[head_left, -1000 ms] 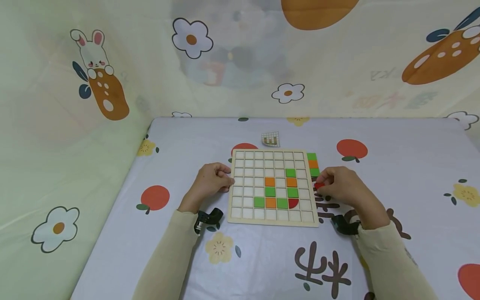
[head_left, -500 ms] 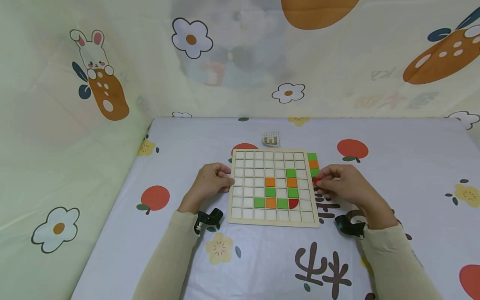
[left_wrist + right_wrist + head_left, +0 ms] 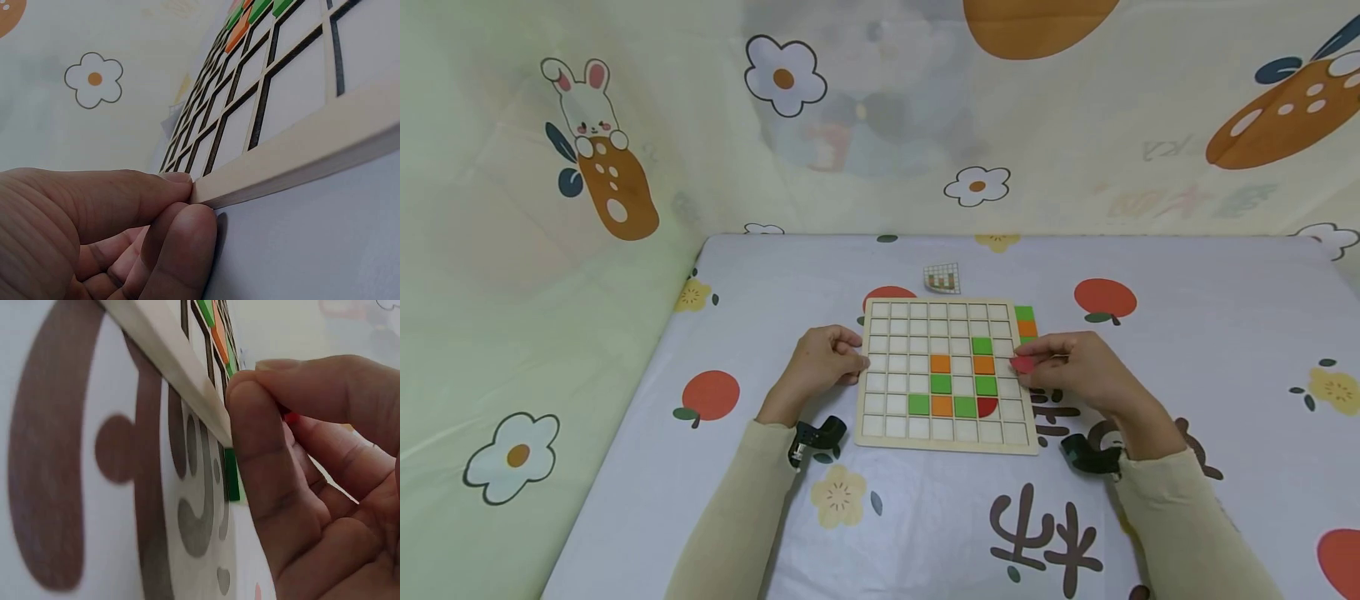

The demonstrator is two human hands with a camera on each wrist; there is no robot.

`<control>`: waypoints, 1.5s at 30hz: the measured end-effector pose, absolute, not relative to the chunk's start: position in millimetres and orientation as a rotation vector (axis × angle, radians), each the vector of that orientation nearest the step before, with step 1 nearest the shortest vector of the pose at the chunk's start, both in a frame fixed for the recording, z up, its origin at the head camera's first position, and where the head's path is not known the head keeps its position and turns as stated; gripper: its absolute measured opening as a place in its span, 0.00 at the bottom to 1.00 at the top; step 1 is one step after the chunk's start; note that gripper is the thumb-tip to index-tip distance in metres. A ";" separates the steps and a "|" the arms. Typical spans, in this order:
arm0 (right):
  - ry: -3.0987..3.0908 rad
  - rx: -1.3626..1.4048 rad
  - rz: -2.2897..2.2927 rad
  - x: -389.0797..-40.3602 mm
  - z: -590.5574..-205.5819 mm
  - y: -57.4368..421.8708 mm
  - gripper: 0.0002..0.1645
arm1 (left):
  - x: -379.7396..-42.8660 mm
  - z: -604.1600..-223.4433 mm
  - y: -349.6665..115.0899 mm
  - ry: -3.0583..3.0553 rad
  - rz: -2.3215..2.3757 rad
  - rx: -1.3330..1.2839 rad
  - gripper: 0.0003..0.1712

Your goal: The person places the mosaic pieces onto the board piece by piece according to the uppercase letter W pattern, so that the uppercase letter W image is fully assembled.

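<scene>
Right hand (image 3: 1081,368) pinched red piece (image 3: 1022,365) at right edge of board (image 3: 919,328); piece seemed light, stiff, best rim-held; left hand (image 3: 823,358) pinched left edge

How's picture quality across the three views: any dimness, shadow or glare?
Head: brightest, grid board readable, held red piece washed out, perhaps by glare; left wrist: dim, dark shadow beside the left hand on the tablecloth; right wrist: also dim, the right hand hiding most of the red piece.
</scene>
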State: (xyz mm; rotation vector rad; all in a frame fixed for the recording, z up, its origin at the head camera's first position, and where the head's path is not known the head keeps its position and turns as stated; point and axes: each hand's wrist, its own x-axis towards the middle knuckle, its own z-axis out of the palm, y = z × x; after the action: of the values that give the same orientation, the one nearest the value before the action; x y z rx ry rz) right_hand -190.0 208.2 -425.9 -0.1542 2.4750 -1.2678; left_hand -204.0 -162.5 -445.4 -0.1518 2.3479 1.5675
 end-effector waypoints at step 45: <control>2.544 -0.195 -1.332 -181.7 -425.6 164.0 0.19 | -202.2 -442.5 -160.9 2.356 1.551 -0.151 0.17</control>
State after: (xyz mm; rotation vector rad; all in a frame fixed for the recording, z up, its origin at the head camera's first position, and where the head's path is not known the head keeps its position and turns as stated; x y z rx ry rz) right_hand -181.7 164.0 -425.6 -0.1947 2.5442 -1.3321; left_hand -202.2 -160.9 -442.5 -0.1514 2.3558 1.5515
